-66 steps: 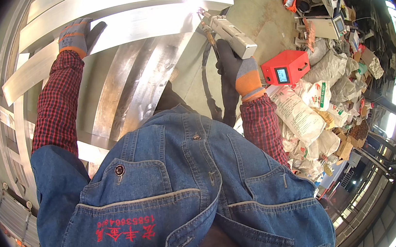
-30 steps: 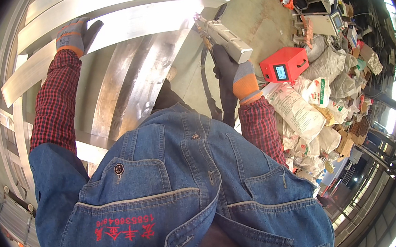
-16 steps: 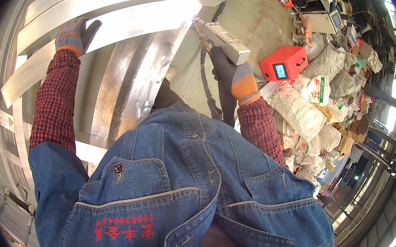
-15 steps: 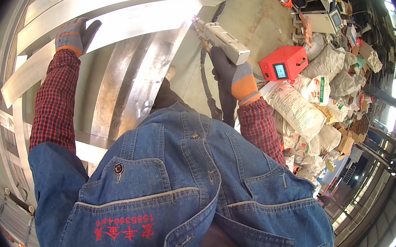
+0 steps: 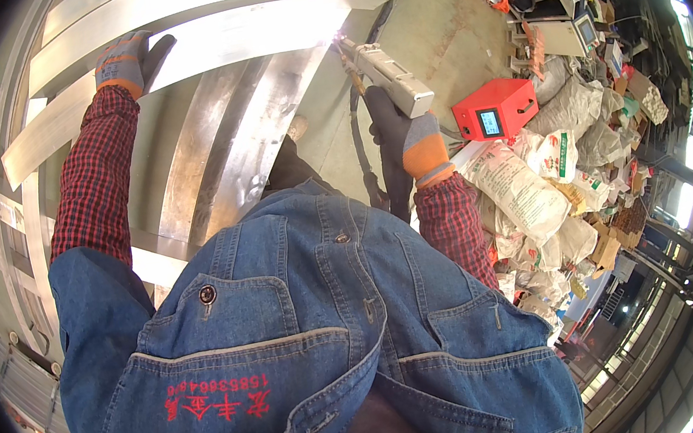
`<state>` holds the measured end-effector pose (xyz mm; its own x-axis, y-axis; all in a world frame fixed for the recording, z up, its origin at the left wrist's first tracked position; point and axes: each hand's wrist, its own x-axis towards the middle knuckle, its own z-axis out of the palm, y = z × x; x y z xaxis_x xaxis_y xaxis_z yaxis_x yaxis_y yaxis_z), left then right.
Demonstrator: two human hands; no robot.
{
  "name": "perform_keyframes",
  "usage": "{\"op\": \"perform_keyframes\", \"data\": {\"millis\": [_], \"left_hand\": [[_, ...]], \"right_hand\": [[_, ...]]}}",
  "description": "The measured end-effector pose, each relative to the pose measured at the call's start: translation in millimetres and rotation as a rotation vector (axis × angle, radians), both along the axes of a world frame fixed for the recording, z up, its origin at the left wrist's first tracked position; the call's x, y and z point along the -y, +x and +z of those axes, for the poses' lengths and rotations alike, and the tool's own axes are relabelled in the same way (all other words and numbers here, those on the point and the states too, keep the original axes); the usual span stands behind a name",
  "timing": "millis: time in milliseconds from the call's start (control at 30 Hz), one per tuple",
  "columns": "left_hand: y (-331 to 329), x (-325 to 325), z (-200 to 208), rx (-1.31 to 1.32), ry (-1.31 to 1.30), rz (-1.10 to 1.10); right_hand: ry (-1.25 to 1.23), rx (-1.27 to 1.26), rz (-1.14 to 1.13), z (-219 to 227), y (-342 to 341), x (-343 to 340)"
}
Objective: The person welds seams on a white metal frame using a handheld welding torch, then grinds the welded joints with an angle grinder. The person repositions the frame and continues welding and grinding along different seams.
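My left hand [image 5: 124, 64], in a grey and orange glove, grips the left part of a shiny flat metal bar [image 5: 249, 35], its thumb lying apart from the fingers. A handheld welding torch [image 5: 389, 79], pale and boxy, is in my right hand [image 5: 405, 128], which wears a matching glove with a dark palm. The torch's nozzle points at the bar's right end, where it meets a slanting metal strip [image 5: 274, 109]. Bright white glare washes out that joint. A dark cable [image 5: 359, 138] hangs below the torch.
More pale metal bars [image 5: 212, 9] run across beyond my left hand. A red box with a small screen [image 5: 495, 110] stands right of my right hand. Stuffed white sacks [image 5: 523, 192] and piled clutter spread along the right side. Concrete floor [image 5: 454, 33] shows between.
The torch and my right hand have shifted slightly left and toward me. Glare around the bar's right end is a little smaller. My left hand stays where it was.
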<state>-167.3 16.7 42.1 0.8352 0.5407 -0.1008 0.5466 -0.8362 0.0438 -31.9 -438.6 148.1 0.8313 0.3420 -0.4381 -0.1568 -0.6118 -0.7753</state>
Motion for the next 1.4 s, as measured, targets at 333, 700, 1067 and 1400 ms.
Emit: {"op": "perform_keyframes", "data": {"millis": [333,700,1067,1400], "left_hand": [[-0.1,2.2,0.3,0.018,0.019,0.011],[-0.1,-0.8,-3.3,0.018,-0.034,0.029],[-0.9,-1.9,-3.9,0.011,-0.014,0.012],[-3.1,-2.6,-7.8,0.047,0.003,0.004]], "right_hand": [[-0.023,-0.026,-0.024,-4.4,-4.0,5.9],[-0.083,-0.079,-0.022,-9.6,-9.6,21.6],[-0.015,-0.034,0.006,-28.7,-15.9,42.4],[-0.081,0.102,0.043,9.2,-3.5,5.2]]}}
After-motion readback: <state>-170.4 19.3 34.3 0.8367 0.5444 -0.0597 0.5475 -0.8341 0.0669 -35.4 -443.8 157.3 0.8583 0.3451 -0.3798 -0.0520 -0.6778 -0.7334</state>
